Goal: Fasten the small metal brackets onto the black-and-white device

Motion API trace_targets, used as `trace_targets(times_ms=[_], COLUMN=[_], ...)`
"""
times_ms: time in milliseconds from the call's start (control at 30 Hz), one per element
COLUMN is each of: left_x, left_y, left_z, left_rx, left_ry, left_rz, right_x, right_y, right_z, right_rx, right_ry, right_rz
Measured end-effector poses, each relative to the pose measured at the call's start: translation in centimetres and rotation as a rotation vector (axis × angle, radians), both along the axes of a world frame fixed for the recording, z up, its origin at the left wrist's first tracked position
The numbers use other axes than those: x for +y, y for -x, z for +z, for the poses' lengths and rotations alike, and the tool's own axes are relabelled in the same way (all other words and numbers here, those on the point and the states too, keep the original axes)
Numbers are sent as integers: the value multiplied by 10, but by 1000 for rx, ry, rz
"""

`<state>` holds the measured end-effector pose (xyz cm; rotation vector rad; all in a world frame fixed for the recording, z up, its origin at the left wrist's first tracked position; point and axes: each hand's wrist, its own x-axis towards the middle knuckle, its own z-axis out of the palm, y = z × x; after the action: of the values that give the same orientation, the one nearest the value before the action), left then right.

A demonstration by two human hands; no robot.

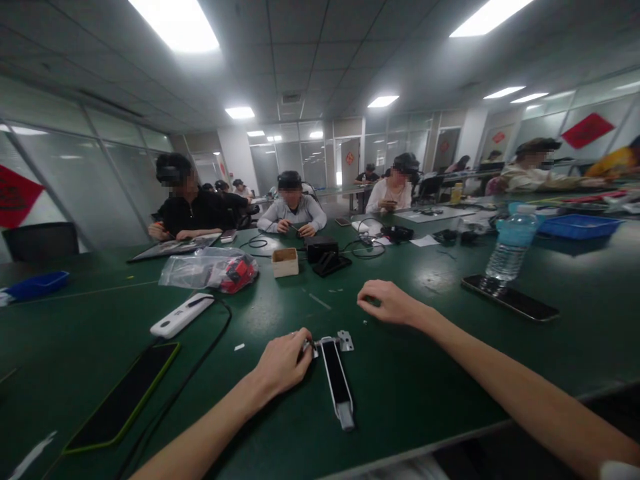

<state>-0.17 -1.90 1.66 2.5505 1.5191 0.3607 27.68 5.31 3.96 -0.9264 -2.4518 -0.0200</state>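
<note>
In the lower middle lies a long narrow black strip with a silver-white edge, its grey end pointing toward me. A small silver metal plate with holes sits at its far right end. My left hand is closed at the far left end of the strip, its fingertips on a small metal piece that they partly hide. Farther off to the right, my right hand hovers over or rests on the table, fingers curled inward. What it holds, if anything, is hidden.
A green-rimmed phone, white power strip and black cable are left. Ahead are a plastic bag with red items and a small open box. Rightward, a water bottle stands by a black phone. People sit across the table.
</note>
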Motion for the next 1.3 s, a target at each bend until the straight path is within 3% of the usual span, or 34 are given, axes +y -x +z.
trace_targets(times_ms=[167,433,933,1300], left_x=[0,2,1,1], left_y=[0,1,1,1], left_z=[-3,-7,-5,-6], left_rx=[-25,-29,-11,-15], left_ry=[-9,5,-6,-22], left_rz=[-31,-46,-61,-66], right_x=[17,24,15,16], right_y=[-28,-39,-18,-20], right_z=[2,-11,-13,-18], right_rx=[-142,-266,-316,-266], right_ry=[106,402,293,291], right_rz=[-142,-199,-153,-102])
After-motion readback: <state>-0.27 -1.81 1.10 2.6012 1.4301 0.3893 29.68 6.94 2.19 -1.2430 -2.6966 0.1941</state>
